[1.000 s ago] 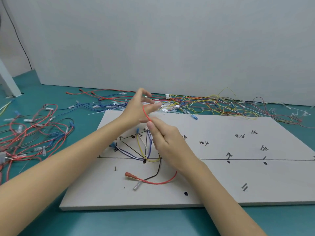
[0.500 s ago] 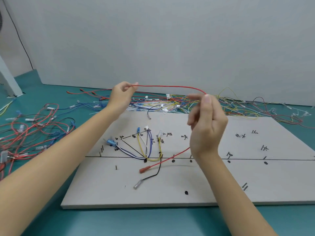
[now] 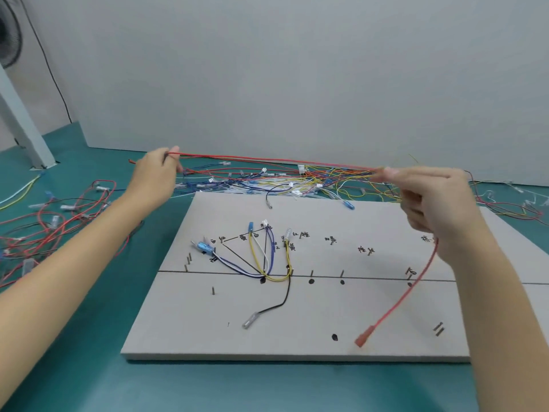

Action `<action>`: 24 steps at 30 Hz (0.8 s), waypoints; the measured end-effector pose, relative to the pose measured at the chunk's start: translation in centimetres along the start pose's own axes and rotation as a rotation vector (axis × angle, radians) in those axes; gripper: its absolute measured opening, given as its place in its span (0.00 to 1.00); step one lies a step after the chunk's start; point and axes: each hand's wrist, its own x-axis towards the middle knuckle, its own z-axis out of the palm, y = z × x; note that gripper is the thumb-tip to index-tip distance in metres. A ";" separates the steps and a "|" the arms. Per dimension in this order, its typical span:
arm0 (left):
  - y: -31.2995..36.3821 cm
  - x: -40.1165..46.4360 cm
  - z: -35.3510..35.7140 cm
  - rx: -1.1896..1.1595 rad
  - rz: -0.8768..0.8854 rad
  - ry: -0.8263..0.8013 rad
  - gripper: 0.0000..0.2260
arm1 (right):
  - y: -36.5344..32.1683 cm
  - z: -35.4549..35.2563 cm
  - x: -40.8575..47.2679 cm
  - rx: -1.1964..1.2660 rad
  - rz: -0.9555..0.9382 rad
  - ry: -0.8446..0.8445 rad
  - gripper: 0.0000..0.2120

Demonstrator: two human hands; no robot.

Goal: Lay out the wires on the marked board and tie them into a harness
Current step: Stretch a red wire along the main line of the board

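Left hand point(image 3: 156, 176) pinches red wire point(image 3: 267, 160); right hand point(image 3: 430, 203) pinches same wire, stretched taut above marked board point(image 3: 371, 316). Free end with red terminal point(image 3: 361, 341) hangs over board's near edge.

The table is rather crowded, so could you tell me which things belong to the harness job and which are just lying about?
In use:
red wire, stretched between left hand and right hand
marked board
wires already routed on the board

Lying about:
wire pile behind the board
red tangle at left
fan
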 end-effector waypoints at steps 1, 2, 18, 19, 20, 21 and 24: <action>-0.1 -0.2 -0.3 -0.027 0.007 -0.048 0.21 | 0.2 -0.5 0.2 -0.123 0.030 -0.019 0.07; 0.0 -0.6 -0.5 -0.048 0.010 -0.127 0.21 | 0.6 -1.0 0.5 -0.268 0.053 -0.034 0.07; 2.0 -8.9 -3.0 -0.866 -0.130 -0.562 0.20 | 4.6 2.1 -0.3 -0.803 -0.163 -0.245 0.18; 2.2 -9.3 -3.1 -0.900 -0.118 -0.562 0.20 | 4.3 2.7 -0.6 -0.704 -0.215 -0.238 0.15; 2.4 -9.6 -3.2 -0.918 -0.114 -0.573 0.18 | 4.0 3.4 -0.9 -0.633 -0.248 -0.245 0.13; 2.6 -9.8 -3.3 -0.928 -0.118 -0.593 0.16 | 3.7 4.0 -1.2 -0.577 -0.262 -0.276 0.12; 2.8 -10.4 -3.2 -0.888 -0.111 -0.655 0.13 | 3.7 6.2 -2.3 -0.495 -0.228 -0.453 0.12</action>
